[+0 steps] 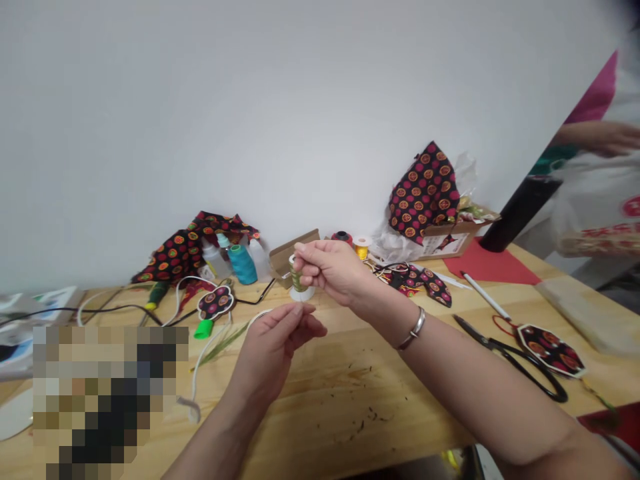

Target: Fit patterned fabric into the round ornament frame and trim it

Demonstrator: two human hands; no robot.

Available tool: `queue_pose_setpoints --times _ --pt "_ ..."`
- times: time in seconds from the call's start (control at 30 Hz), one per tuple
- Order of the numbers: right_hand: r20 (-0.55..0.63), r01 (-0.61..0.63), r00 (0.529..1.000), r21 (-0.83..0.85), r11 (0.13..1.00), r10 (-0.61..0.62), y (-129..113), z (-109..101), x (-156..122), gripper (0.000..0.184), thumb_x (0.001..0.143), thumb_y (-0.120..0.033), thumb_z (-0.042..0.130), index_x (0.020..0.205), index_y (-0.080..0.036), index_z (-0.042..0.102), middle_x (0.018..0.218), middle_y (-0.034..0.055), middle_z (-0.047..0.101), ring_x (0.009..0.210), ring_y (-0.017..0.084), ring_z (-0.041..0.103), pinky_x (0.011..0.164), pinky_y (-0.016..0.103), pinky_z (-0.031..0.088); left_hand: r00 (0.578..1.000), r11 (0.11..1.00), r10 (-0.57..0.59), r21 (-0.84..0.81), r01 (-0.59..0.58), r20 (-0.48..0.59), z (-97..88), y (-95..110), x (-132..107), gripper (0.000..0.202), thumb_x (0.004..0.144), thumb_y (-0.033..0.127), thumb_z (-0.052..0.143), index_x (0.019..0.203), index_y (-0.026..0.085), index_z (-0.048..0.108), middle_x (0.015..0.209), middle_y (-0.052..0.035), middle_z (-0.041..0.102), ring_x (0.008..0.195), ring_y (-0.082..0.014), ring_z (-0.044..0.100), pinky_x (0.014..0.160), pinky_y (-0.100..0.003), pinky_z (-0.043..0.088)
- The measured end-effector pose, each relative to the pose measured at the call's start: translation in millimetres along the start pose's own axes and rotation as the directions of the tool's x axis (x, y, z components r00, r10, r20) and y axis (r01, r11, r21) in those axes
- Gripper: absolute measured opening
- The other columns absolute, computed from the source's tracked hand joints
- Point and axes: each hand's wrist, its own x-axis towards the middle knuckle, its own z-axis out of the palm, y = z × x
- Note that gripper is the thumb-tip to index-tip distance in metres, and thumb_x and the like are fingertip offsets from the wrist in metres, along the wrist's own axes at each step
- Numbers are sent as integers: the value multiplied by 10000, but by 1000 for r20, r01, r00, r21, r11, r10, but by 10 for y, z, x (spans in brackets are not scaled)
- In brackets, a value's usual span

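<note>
My right hand (333, 270) is raised over the table with thumb and fingertips pinched together; whatever it may hold is too fine to make out. Below and a little to the left is my left hand (280, 343), its thumb pressed to curled fingers, with no clear view of anything between them. A spool of olive-gold thread (299, 275) stands just behind my right fingertips, partly covered by them. Left of my left hand lie a flower-shaped piece in black patterned fabric (216, 303), a green cap-like object (203, 329) and a greenish tassel (225, 348).
Black scissors (510, 357) and an octagonal fabric piece (550, 350) lie at right. Behind stand a teal thread cone (243, 265), a yellow spool (361, 249) and a cardboard box (445, 241). Cords cross the left side. Another person's hand (607, 138) shows at far right.
</note>
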Motion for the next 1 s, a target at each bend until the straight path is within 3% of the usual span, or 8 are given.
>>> queue_pose_setpoints --times 0.2,0.37,0.47,0.6,0.73,0.83,1.0 --pt "-80 -24 996 5 1000 25 -31 -174 124 285 869 -153 552 586 -127 533 524 -41 546 379 13 353 417 159 354 994 994 -111 17 111 -3 -56 -24 13 202 638 281 796 715 105 736 543 16 638 533 -116 618 675 -293 560" --pt "-144 -85 987 -42 996 78 -17 -287 187 270 899 -146 500 630 -139 511 537 -45 532 409 26 407 456 164 406 981 980 -195 38 196 -16 -96 -38 23 256 570 296 843 700 101 740 523 8 644 518 -117 623 639 -279 569" --pt "-153 -131 982 -114 985 113 -16 -339 192 279 920 -141 441 646 -150 492 522 -58 500 413 32 414 468 169 417 972 971 -232 56 233 -23 -100 -32 21 270 531 286 861 670 91 736 512 -6 654 499 -131 633 585 -262 565" --pt "-99 -160 986 -284 945 137 -58 -422 161 244 869 -139 510 626 -157 504 475 -80 444 399 41 377 463 189 400 967 965 -250 69 253 -50 -107 -21 30 215 540 251 845 626 93 727 492 -16 669 469 -130 632 553 -247 562" --pt "-28 -83 996 -515 853 80 -140 -517 129 67 736 -118 653 686 -150 622 523 -58 531 463 57 437 487 198 371 958 956 -276 84 282 -76 -142 -18 39 95 613 169 772 607 89 721 526 -62 713 489 -162 667 561 -266 570" --pt "37 -4 998 -680 733 41 -186 -570 119 100 622 -71 712 679 -147 682 587 -34 605 555 78 495 557 213 381 949 945 -305 94 312 -82 -167 -18 43 69 671 121 704 613 85 713 551 -92 730 505 -184 687 563 -277 571" --pt "76 73 997 -849 524 -15 -181 -619 133 97 572 -106 745 539 -142 662 492 -37 540 558 99 448 558 252 312 941 937 -329 94 335 -75 -180 -13 59 123 735 97 642 628 89 700 575 -102 740 527 -191 701 584 -289 573"
